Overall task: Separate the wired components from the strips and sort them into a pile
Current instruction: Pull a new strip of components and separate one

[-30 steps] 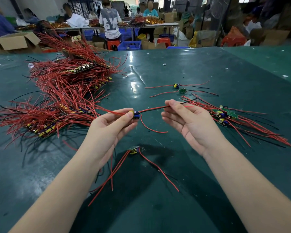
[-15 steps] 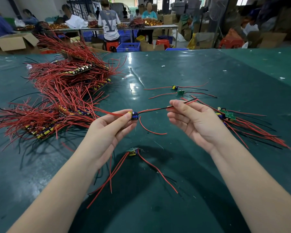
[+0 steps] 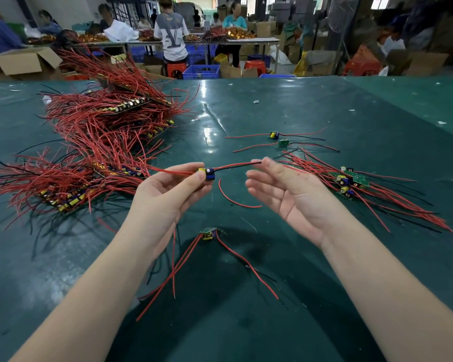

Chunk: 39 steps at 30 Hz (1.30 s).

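The left hand (image 3: 165,197) pinches a wired component (image 3: 209,173) above the middle of the table (image 3: 285,105); its wires run left to right, the right ends reaching toward the right hand's fingertips (image 3: 267,163). The right hand (image 3: 290,194) is open, palm up, holding nothing. The strips (image 3: 97,142) lie heaped toward the left edge, the pile (image 3: 351,184) toward the right edge. Another component (image 3: 207,234) lies below the hands.

left hand (image 3: 168,194) pinching wired component (image 3: 208,174), right hand (image 3: 290,197) open beside
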### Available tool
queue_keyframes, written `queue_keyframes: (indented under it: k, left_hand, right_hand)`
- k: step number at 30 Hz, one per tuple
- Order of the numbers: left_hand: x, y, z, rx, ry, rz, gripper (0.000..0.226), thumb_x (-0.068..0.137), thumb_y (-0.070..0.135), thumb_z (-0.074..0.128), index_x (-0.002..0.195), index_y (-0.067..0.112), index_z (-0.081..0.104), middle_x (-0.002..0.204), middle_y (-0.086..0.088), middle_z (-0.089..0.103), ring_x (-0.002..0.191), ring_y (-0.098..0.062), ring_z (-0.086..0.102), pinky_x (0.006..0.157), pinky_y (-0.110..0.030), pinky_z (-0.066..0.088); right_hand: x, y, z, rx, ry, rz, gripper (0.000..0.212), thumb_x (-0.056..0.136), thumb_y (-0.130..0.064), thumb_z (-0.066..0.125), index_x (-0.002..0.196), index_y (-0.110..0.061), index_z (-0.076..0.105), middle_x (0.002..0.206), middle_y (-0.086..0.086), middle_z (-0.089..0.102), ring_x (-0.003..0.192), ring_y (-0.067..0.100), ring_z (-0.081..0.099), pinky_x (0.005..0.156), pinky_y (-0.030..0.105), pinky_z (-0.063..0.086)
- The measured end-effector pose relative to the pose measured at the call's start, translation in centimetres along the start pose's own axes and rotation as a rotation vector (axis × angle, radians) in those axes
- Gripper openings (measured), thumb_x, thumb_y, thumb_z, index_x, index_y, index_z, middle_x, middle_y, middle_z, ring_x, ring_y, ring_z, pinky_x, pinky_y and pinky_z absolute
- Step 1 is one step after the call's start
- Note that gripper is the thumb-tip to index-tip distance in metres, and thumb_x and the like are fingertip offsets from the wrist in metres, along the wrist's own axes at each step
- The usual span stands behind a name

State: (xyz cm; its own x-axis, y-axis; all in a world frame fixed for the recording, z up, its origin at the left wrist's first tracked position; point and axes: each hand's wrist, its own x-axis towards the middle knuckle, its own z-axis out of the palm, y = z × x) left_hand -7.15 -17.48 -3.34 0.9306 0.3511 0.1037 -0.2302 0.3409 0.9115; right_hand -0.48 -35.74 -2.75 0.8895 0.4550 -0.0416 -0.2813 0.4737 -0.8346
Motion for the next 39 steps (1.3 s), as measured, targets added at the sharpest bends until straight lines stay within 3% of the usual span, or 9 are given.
queue_keyframes:
  k: [5,13,18,22,26,30,32,39]
  left_hand:
    - [-0.3,-0.6,0.4,0.145,-0.063,0.088,0.026,0.067,0.018,0.072,0.092,0.010,0.072,0.086,-0.009,0.075,0.083,-0.019,0.071,0.079,-0.024,0.056]
    - [-0.3,-1.1,0.5,0.254,-0.087,0.102,0.024,0.070,0.018,0.071,0.093,0.012,0.072,0.086,-0.008,0.075,0.082,-0.018,0.072,0.074,-0.020,0.055]
    - [0.1,-1.1,0.7,-0.076,-0.063,-0.183,0.017,0.069,0.013,0.068,0.080,0.005,0.077,0.083,-0.009,0.074,0.074,-0.014,0.072,0.066,-0.017,0.055]
    - [0.3,-1.0,0.6,-0.126,-0.039,-0.249,0.014,0.065,0.012,0.067,0.072,0.005,0.078,0.080,-0.008,0.074,0.071,-0.013,0.072,0.062,-0.015,0.055]
    - [0.2,-1.1,0.5,-0.073,-0.016,-0.184,0.016,0.073,0.007,0.066,0.085,-0.002,0.072,0.081,-0.010,0.074,0.074,-0.015,0.072,0.065,-0.017,0.055]
    - [-0.1,-1.3,0.4,0.084,-0.003,-0.036,0.011,0.084,0.001,0.063,0.093,0.001,0.070,0.084,-0.009,0.074,0.081,-0.017,0.071,0.072,-0.019,0.055]
    - [-0.2,-1.3,0.5,0.163,-0.003,0.027,0.011,0.085,0.001,0.064,0.093,0.004,0.071,0.084,-0.007,0.074,0.081,-0.017,0.071,0.073,-0.019,0.055]
    - [-0.4,-1.4,0.6,0.307,-0.032,0.115,0.013,0.083,0.001,0.067,0.094,0.007,0.071,0.083,-0.006,0.075,0.079,-0.018,0.072,0.072,-0.019,0.055]
  right_hand:
    - [-0.1,1.3,0.6,-0.034,0.009,-0.009,0.016,0.065,-0.013,0.072,0.075,-0.001,0.072,0.080,0.017,0.073,0.068,0.022,0.072,0.061,0.025,0.057]
    - [-0.2,1.2,0.7,0.026,0.056,0.045,0.009,0.074,-0.012,0.070,0.077,-0.005,0.076,0.077,0.010,0.073,0.066,0.018,0.071,0.059,0.022,0.057]
    - [-0.5,1.1,0.8,-0.004,0.015,0.012,0.018,0.073,-0.022,0.069,0.082,-0.009,0.077,0.080,0.008,0.072,0.067,0.018,0.070,0.060,0.023,0.056]
    - [-0.5,0.6,0.8,0.007,0.043,-0.054,0.017,0.075,-0.023,0.068,0.081,-0.009,0.077,0.078,0.006,0.072,0.064,0.015,0.069,0.059,0.022,0.056]
    - [-0.3,0.4,0.5,0.065,0.100,-0.066,0.018,0.091,-0.007,0.058,0.084,-0.005,0.075,0.079,0.007,0.072,0.065,0.014,0.069,0.059,0.021,0.056]
    - [-0.2,0.4,0.5,0.125,0.153,-0.025,0.005,0.078,-0.007,0.071,0.077,-0.006,0.076,0.077,0.006,0.072,0.065,0.014,0.070,0.058,0.020,0.056]
    - [-0.2,0.4,0.4,0.138,0.174,-0.024,0.010,0.068,-0.010,0.075,0.077,-0.007,0.074,0.074,0.004,0.072,0.063,0.013,0.069,0.056,0.020,0.055]
    - [-0.2,0.2,0.3,0.111,0.235,-0.010,0.011,0.085,0.001,0.065,0.082,-0.008,0.071,0.069,0.002,0.071,0.059,0.009,0.067,0.053,0.018,0.054]
